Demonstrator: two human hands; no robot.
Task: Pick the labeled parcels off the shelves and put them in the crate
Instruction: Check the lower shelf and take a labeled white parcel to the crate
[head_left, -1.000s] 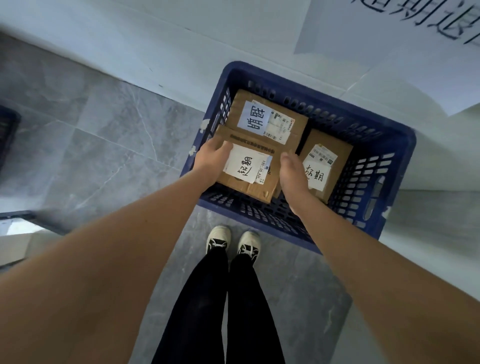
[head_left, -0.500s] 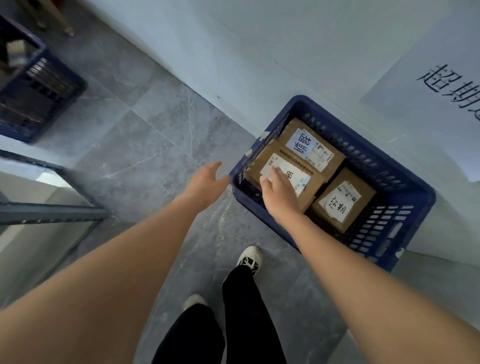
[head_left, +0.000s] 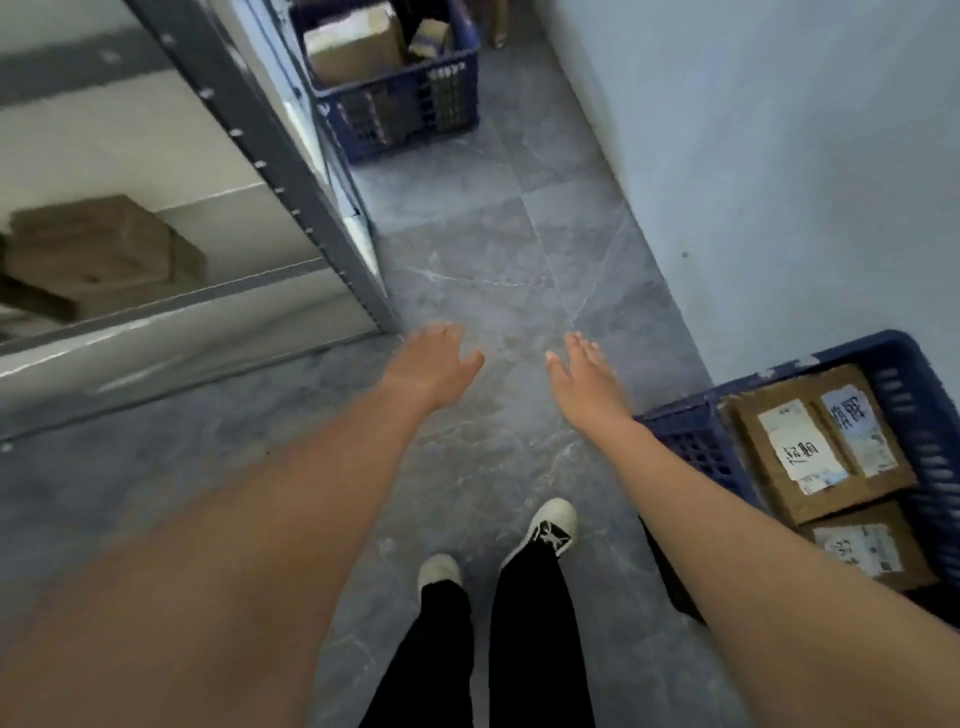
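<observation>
The blue crate stands on the floor at the right, against the wall. Three brown labeled parcels lie inside: one with a white label, one behind it, and one nearer me. My left hand and my right hand hang over the grey floor, both empty with fingers apart, well left of the crate. A brown parcel sits on the metal shelf at the left.
A second blue crate holding boxes stands farther down the aisle beside the shelf post. The white wall runs along the right. My legs and white shoes are below on the tiled floor.
Both hands have let go of the parcel, which now lies in the crate. My view has swung left toward the shelf, and the hands have moved away from the crate.
</observation>
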